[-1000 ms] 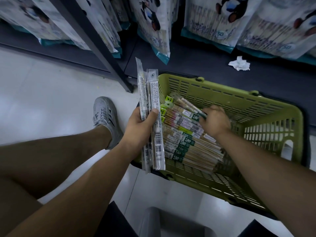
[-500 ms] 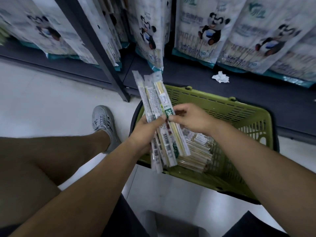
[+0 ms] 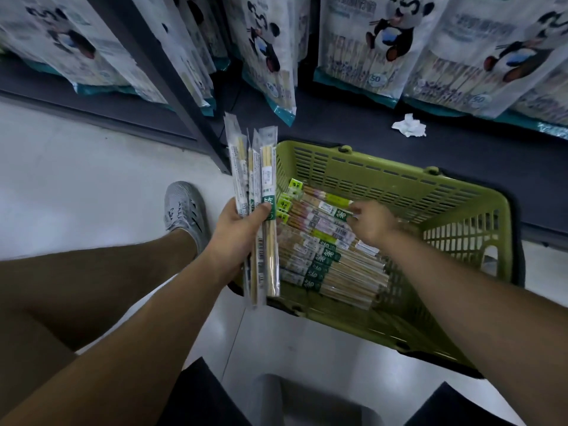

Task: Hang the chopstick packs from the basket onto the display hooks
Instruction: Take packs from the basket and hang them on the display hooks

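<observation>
Head view, your left grip [image 3: 238, 230] clutching a bunch of chopstick packs [image 3: 266, 176] upright beside the green basket [image 3: 399, 187], your right grip [image 3: 373, 224] pinching the top pack [image 3: 330, 208] of the pile [image 3: 338, 270] lying inside.

The scene is rather dim, with cool, flat light that seems to come from above; the pale floor [image 3: 76, 167] is the brightest part and carries soft reflections near the bottom edge; the dark shelf base [image 3: 353, 124] loses almost all detail; the clear wrap of the packs [image 3: 269, 167] in the left hand [image 3: 236, 229] glints a little; the panda bags [image 3: 384, 41] at the top look soft and smeared; straight lines bend toward the edges.
</observation>
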The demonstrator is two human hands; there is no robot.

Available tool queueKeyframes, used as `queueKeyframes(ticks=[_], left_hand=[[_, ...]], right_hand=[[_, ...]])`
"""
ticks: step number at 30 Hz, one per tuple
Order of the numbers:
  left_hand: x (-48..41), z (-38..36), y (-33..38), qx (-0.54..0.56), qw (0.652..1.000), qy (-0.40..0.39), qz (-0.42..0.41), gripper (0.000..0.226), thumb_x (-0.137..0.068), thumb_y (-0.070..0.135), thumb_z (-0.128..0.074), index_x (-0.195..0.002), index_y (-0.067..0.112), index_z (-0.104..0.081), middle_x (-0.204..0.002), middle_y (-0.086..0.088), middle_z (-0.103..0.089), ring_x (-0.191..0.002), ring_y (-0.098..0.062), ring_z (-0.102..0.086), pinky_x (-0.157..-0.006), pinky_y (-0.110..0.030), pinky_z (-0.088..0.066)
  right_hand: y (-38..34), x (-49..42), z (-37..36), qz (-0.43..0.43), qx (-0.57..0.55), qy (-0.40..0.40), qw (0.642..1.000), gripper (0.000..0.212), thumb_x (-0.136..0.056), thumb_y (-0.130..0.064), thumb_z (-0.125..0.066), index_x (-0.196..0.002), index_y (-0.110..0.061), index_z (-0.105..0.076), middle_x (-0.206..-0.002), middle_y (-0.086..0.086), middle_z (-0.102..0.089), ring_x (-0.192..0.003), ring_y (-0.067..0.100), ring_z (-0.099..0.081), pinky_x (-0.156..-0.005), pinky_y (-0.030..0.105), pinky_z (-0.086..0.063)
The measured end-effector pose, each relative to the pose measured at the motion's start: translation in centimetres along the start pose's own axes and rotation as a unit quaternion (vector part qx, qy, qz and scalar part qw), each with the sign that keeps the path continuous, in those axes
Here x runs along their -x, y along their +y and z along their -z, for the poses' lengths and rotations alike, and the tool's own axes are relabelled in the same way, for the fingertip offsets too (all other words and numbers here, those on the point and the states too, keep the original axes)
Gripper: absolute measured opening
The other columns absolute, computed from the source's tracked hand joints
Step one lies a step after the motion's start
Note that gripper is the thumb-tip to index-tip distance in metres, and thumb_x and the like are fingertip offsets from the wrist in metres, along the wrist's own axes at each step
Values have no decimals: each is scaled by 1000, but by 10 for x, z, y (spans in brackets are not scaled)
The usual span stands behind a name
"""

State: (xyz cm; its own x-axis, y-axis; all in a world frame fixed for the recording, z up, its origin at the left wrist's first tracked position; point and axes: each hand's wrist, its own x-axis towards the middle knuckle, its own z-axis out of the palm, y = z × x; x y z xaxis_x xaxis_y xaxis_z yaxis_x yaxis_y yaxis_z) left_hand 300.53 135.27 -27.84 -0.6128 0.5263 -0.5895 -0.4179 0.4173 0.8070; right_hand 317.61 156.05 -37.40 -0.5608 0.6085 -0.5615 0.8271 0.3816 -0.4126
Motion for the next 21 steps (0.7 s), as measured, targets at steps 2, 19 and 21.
queueKeyframes(ticks=[2, 19, 21], left_hand=[[-1, 4, -2, -4, 1000, 2, -2, 33, -101, 20, -64, -131, 9, -56, -92, -12, -76, -77, -25, -76, -67, -35, -60], [-3, -3, -7, -22, 999, -23, -28, 30, -95, 20, -74, -123, 11, -66, -103, -14, -78, -93, -33, -77, -84, -47, -62], [-3, -8, -5, -21, 999, -27, -20, 32, -89, 27, -78, -117, 14, -71, -103, -13, -79, -96, -33, -76, -89, -48, -60]], right_hand=[[10, -6, -11, -12, 28, 7, 1000, 40, -101, -28, -59, -140, -18, -59, -124, 13, -69, -102, 30, -67, -66, 26, -42], [-3, -9, -6, 23, 19, 89, 996, 6, -93, -23, -61, -97, -19, -61, -101, 8, -66, -92, 30, -61, -71, 34, -51], [-17, 1, 12, 49, -53, 94, 993, 6, -91, -21, -64, -93, -20, -58, -92, 1, -63, -83, 23, -59, -69, 31, -46]])
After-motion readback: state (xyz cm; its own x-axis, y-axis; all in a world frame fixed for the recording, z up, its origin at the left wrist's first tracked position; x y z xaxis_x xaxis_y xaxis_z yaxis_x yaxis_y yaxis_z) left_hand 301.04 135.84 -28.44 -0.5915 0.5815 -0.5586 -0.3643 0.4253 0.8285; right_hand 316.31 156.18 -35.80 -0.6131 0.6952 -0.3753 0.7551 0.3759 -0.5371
